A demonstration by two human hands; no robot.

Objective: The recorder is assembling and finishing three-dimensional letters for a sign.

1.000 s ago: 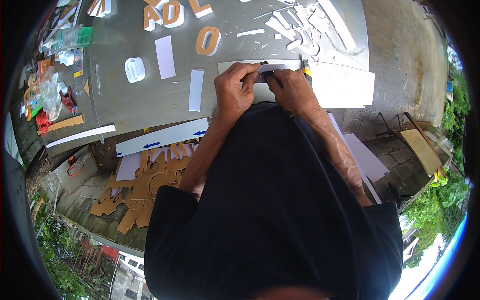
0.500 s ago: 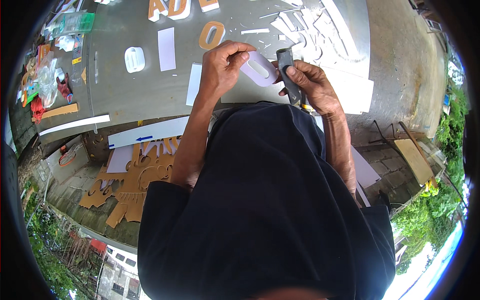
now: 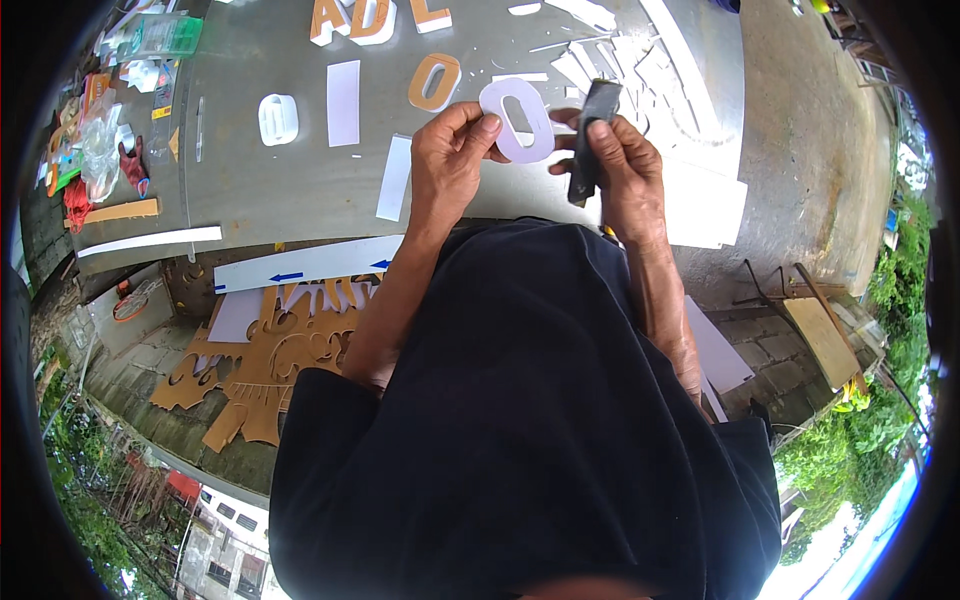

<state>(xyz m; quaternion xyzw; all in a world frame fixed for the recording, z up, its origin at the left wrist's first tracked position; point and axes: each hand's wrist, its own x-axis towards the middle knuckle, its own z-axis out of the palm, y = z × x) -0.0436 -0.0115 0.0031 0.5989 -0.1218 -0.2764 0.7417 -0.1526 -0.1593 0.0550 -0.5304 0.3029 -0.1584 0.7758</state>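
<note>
My left hand (image 3: 455,160) pinches a thin pale lilac O-shaped cutout (image 3: 536,120) by its left side, raised over the metal worktable (image 3: 260,190). To its right, my right hand (image 3: 625,170) grips a dark grey-black oblong block (image 3: 593,140), thumb across its face, fingertips curled behind. The two held pieces are apart. Beyond them lie a brown-topped white oval ring (image 3: 434,82), several brown-and-white letter shapes (image 3: 372,20), a white oval form (image 3: 278,119), a lilac rectangle (image 3: 343,103) and a pale strip (image 3: 394,177).
White offcuts (image 3: 640,75) pile at the back right, beside a large white sheet (image 3: 715,210). Plastic bags and odds and ends (image 3: 105,160) crowd the left edge. Below the table are brown cut-out sheets (image 3: 260,370) and a long white board (image 3: 300,262). A wooden board (image 3: 820,340) stands at right.
My hands have separated and risen from the table's near edge. The lilac cutout now faces up in my left hand, turned more upright; the dark block has swung out to the right.
</note>
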